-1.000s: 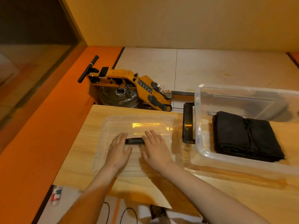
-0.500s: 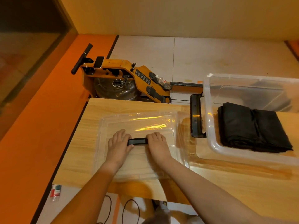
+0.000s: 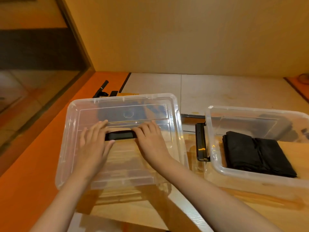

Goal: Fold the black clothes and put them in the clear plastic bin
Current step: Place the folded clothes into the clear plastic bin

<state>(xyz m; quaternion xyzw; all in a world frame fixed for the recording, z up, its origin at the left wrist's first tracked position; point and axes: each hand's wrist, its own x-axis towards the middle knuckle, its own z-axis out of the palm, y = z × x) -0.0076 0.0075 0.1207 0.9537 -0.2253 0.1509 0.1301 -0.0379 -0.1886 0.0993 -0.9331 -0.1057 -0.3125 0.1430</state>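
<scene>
Close in front of me, over the wooden table (image 3: 250, 203), my left hand (image 3: 93, 144) and right hand (image 3: 150, 141) are gripping opposite ends of the black handle (image 3: 120, 135), fingers curled over it. They are holding the clear lid (image 3: 117, 104) tilted, its long side running left to right. The clear plastic bin (image 3: 215, 166) is sitting to the right, nearer my right hand, with the folded black clothes (image 3: 250, 153) lying inside. Its black latch (image 3: 201, 143) is sticking out between lid and bin, where the lid's edge could snag.
</scene>
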